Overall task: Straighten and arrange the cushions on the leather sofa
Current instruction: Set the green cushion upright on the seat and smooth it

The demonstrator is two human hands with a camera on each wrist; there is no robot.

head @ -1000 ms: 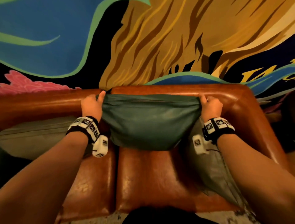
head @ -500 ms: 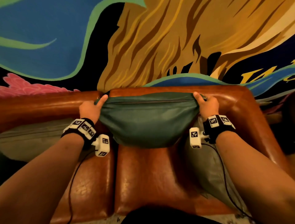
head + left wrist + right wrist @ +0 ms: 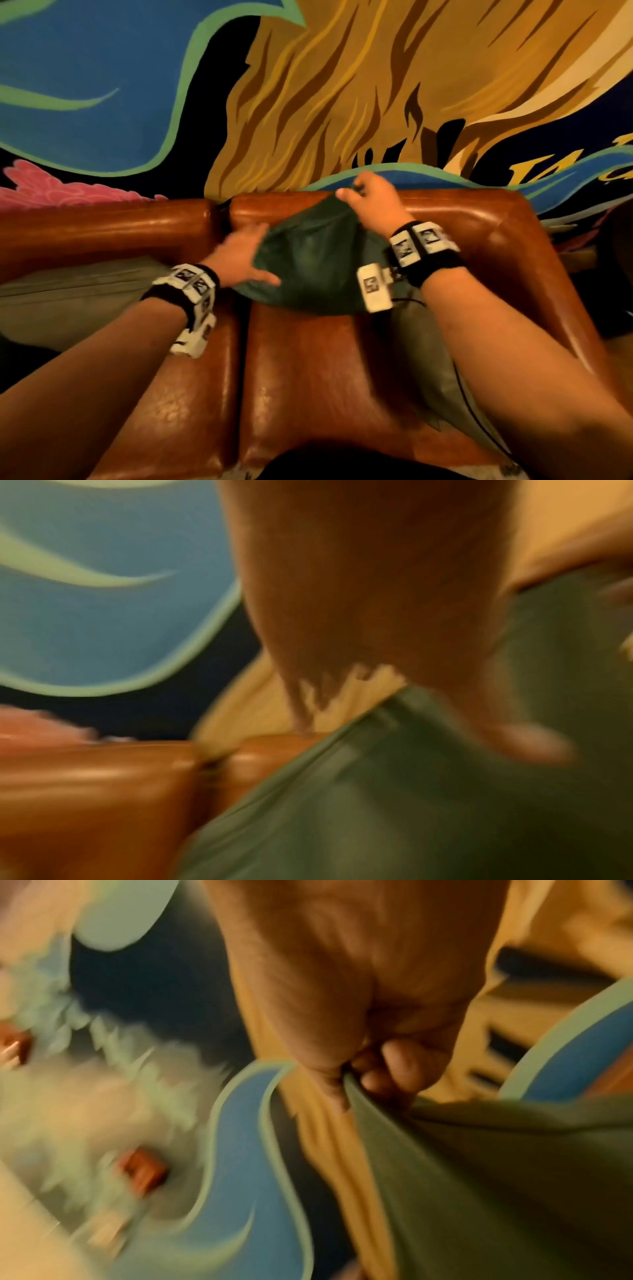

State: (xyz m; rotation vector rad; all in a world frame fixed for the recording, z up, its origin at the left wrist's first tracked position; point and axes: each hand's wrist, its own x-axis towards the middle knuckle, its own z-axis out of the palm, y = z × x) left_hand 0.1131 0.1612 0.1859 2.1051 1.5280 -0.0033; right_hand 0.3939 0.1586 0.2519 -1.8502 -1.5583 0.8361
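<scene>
Painted mural (image 3: 342, 85) of blue, gold and pink fills the wall

Dim warm light, blurred wrist views

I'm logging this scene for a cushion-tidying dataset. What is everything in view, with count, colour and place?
dark green cushion: one, dark green, against the sofa back, above the right seat pad, tilted.
grey-green cushions: two, pale grey-green; one lying on the left seat, one by the right armrest.
leather sofa: one, brown, across the lower frame.
mural: one, blue, green, gold, pink and black, on the wall behind.
wrist cameras: two, white with black bands, one per wrist.
left hand: flat, touching the dark green cushion's left side.
right hand: pinching its top corner.
</scene>
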